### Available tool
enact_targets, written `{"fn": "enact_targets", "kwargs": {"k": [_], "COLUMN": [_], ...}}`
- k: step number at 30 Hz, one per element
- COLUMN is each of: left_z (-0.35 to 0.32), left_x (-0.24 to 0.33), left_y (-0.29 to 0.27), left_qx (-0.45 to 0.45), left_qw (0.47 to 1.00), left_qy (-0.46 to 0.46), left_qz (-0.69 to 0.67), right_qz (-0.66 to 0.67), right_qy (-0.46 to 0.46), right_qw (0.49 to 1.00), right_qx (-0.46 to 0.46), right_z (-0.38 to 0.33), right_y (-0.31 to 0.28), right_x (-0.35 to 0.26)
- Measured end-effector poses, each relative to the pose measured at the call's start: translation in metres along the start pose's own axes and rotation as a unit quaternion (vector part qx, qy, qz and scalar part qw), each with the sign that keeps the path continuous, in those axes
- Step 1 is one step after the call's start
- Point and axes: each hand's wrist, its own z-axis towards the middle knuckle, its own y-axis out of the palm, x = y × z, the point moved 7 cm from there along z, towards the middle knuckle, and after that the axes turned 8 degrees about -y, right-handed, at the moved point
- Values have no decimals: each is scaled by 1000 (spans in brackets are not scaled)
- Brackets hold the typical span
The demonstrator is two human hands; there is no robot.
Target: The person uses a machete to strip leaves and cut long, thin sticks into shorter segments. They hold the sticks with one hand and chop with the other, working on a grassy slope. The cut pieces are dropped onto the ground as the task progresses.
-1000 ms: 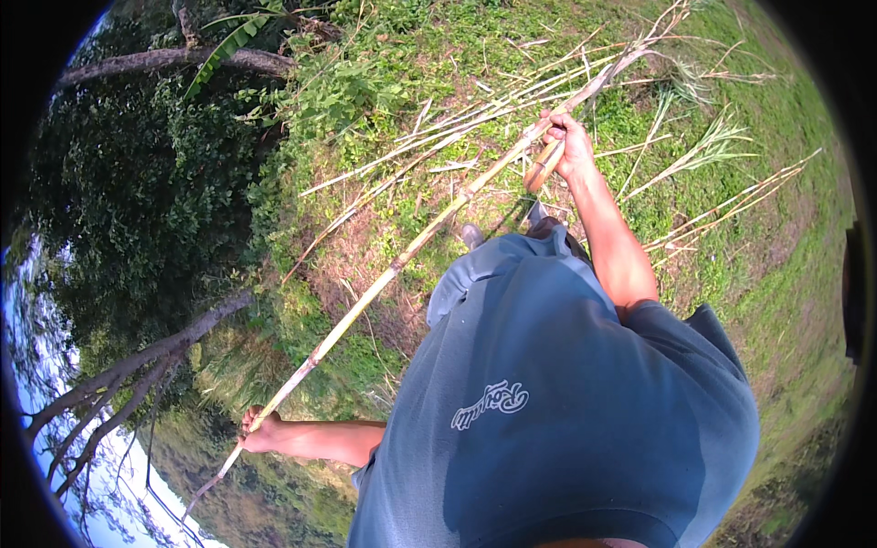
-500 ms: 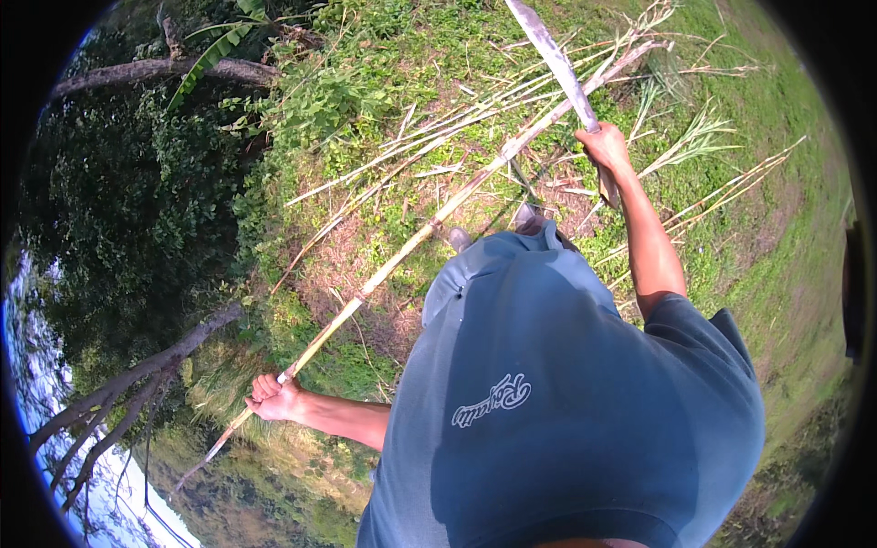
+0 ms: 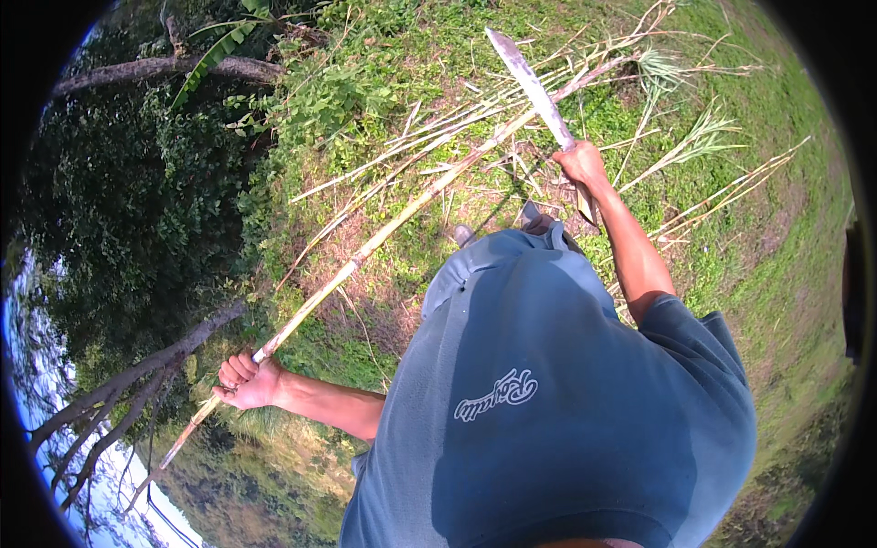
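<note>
My L hand (image 3: 248, 379) is out to the side, forearm nearly straight across from my body. Its fingers are curled right round the long pale-yellow jointed cane stalk (image 3: 365, 248), closed tight w/ the knuckles facing outward, nearer the thin dark end than the leafy one. The stalk runs on a slant in front of me, thin end past my L fist, the rest going up & across to the R, over the loose dry stalks (image 3: 347, 174) on the grass. Can't tell if its far end touches the ground.

My R arm is stretched fwd on the R side, elbow only slightly bent. The R hand (image 3: 582, 166) is a closed fist round the handle of a long, broad grey metal machete (image 3: 532, 89), butt of the handle poking out below. The blade points ahead & a bit L, crossing over the stalk in view; can't tell if they touch. Below both arms is my blue-grey short-sleeved shirt (image 3: 585, 393).
</note>
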Motion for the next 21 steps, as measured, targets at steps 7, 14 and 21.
{"fn": "enact_targets", "kwargs": {"k": [7,14,21], "left_z": [-8,-7,-12], "left_x": [9,2,-3], "left_y": [36,56,62], "left_qx": [-239,-294,-306], "left_qw": [967,950,943], "left_qy": [-34,-39,-46], "left_qz": [-77,-95,-123], "right_qz": [-7,-17,41], "right_qy": [-58,15,116], "right_qw": [990,999,991], "right_qx": [-130,-49,49], "right_z": [-50,-22,-10], "right_y": [19,-5,-9], "right_x": [-92,-15,42]}}
